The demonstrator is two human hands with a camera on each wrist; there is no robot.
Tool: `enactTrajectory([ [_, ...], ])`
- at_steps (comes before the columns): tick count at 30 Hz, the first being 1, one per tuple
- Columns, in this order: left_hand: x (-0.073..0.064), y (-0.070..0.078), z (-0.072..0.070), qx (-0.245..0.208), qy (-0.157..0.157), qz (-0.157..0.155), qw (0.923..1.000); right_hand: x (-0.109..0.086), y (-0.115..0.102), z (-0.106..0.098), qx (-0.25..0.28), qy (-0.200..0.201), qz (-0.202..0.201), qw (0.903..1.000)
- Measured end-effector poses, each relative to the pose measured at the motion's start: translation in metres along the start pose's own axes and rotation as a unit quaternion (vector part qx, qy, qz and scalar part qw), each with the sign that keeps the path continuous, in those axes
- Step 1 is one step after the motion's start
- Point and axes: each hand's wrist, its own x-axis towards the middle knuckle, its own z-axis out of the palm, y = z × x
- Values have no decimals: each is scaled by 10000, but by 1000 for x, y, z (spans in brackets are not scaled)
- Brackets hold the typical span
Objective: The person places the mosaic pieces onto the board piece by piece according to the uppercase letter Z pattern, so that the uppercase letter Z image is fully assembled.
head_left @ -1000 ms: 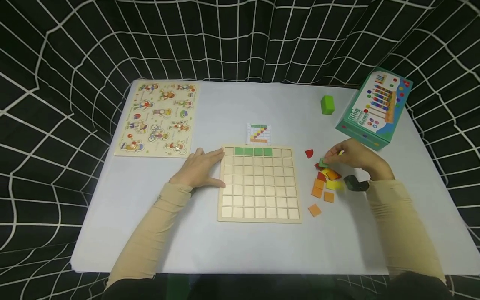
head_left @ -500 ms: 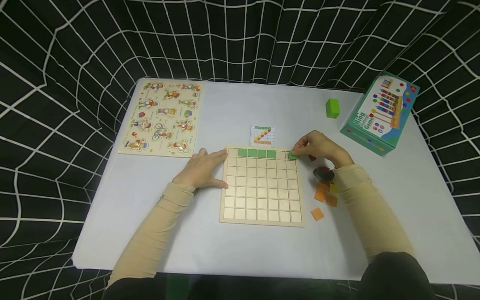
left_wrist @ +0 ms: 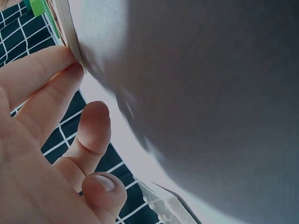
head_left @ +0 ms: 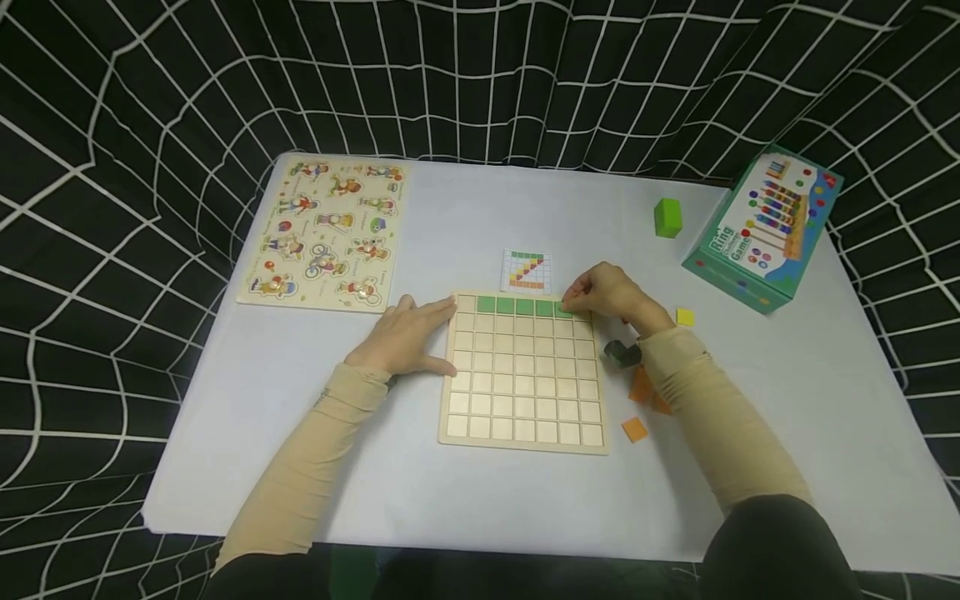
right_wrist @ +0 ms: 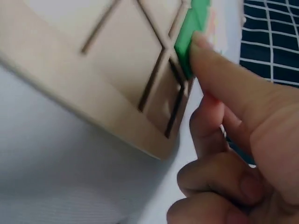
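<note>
Wooden grid board (head_left: 524, 367) is touched along its left edge by the left hand (head_left: 401, 337), thumb and forefinger spread, while a green tile (right_wrist: 184, 51) is pinched by the right hand (head_left: 611, 295) at the board's far row, beside four matching tiles (head_left: 506, 306).

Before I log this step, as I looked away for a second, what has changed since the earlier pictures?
The right hand has carried a green tile leftward from the loose tiles to the board's top row, first over its right end, now beside the four green tiles, and still holds it. The left hand stayed at the board's left edge; the four tiles stayed put.
</note>
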Motion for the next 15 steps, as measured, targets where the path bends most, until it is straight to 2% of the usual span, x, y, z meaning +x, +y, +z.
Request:
enactTrajectory([
  [7,-1,3,-3,-48,-128,-36,9999,-8,7,0,-247,619,6,9978],
  [15,0,2,-2,-14,-142,-56,9999,-28,32,-17,-219,925,145,9954],
])
